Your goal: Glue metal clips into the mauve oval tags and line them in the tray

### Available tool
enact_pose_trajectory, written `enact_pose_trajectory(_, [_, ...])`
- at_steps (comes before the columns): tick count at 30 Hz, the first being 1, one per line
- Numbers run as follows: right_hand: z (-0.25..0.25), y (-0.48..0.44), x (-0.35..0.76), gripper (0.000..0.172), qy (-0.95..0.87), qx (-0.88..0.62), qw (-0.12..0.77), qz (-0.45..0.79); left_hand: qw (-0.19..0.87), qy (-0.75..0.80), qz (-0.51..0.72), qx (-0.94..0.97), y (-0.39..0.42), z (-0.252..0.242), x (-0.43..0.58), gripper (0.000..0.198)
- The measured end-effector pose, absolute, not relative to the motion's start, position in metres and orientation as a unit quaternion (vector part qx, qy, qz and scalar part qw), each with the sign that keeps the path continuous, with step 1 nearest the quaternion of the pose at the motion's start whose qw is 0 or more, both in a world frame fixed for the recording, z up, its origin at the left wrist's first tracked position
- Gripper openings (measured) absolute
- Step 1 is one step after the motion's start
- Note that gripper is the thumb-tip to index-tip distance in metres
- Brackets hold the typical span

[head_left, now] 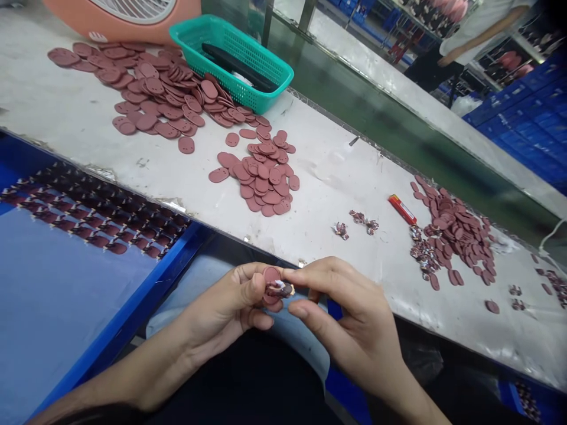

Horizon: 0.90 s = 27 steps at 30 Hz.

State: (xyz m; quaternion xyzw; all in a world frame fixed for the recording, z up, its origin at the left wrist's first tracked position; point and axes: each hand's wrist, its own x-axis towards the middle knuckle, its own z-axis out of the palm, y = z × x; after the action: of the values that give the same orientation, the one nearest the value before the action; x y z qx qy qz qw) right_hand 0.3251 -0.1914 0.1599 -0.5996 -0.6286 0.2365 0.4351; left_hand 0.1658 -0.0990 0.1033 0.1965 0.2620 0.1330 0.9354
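bare left hand (225, 304) and right hand (349, 321) are held close together at the lower centre of the frame, just off the near edge of a white work table (319, 171). a maroon oval piece (271, 275) is pinched narrowly between the left thumb and fingers, and a small multicoloured bit (280, 288) is seated on its face. the right forefinger (310, 273) is laid against that piece from the right, while the right thumb (301, 311) is kept just below it; whether the piece is gripped by the right hand cannot be told. loose maroon ovals are heaped on the table in a large pile (155, 88) at upper left, a smaller pile (261, 180) at centre and a third pile (452, 230) at right. a teal plastic basket (230, 62) is set at top centre, and a red lighter (402, 209) lies just beside the right pile. rows of maroon pieces (88, 212) are lined up on a blue-edged tray (133, 307) at left, and a co-worker (482, 29) is seen at upper right, above blue crates (527, 124).
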Motion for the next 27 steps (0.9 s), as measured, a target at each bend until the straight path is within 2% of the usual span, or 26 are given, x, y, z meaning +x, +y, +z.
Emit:
enact_pose_trajectory(3, [0.156,-0.189,0.325,0.017,-0.624,-0.592,0.446,0.245,0.931,0.285,0.122,0.193,-0.099,0.104,0.166,0.043])
enact_pose_trajectory(14, [0.155,-0.182,0.328,0.012,-0.629,-0.583,0.453,0.244,0.934,0.29,0.12,0.171,-0.1,0.104,0.167,0.039])
enact_pose_trajectory(23, [0.151,-0.179,0.325,0.013,-0.62,-0.564,0.485,0.249,0.93,0.291,0.15,0.165,-0.103,0.104,0.164,0.041])
enact_pose_trajectory(27, [0.119,-0.175,0.325,0.019,-0.639,-0.528,0.531,0.176,0.938,0.255,0.152,0.18,-0.099,0.084,0.166,0.037])
